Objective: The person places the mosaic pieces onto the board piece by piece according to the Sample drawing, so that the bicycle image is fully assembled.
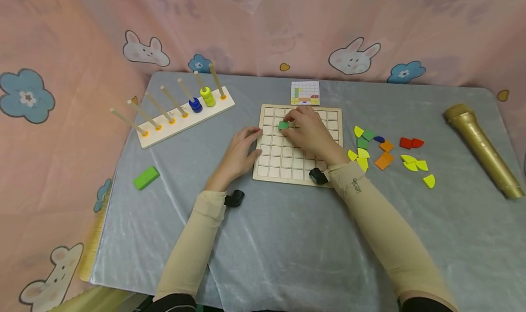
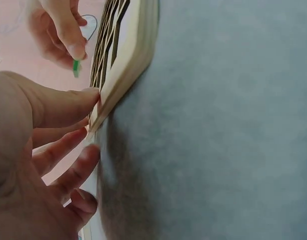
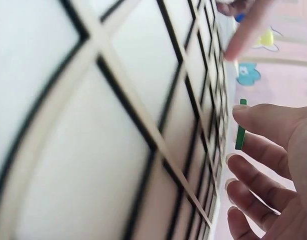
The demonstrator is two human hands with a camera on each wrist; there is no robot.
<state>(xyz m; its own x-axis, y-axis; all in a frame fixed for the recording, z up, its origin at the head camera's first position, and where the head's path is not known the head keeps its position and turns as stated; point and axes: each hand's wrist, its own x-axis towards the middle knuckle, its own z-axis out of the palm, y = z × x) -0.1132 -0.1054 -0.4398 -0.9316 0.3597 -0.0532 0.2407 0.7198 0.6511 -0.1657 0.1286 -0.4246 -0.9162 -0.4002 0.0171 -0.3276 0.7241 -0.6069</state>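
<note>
A wooden grid board (image 1: 297, 182) lies flat on the table, divided into small pale square cells. Over its upper left part, my right hand (image 1: 308, 131) pinches a green square tile (image 1: 283, 125) between thumb and fingertips. In the right wrist view the tile (image 3: 241, 124) appears edge-on, held just off the grid, with the other fingers loosely bent. My left hand (image 1: 240, 154) rests against the board's left edge, its thumb and fingertips touching the side, as the left wrist view also shows. Behind the board lies a small pattern card (image 1: 305, 92) with coloured shapes on a grid.
Right of the board lie loose yellow, green, orange, blue and red tiles, including an orange square (image 1: 384, 161) and a red piece (image 1: 406, 143). A gold microphone (image 1: 482, 150) lies far right. A peg stand (image 1: 185, 122) with blue and yellow rings and a green block (image 1: 146, 178) are left.
</note>
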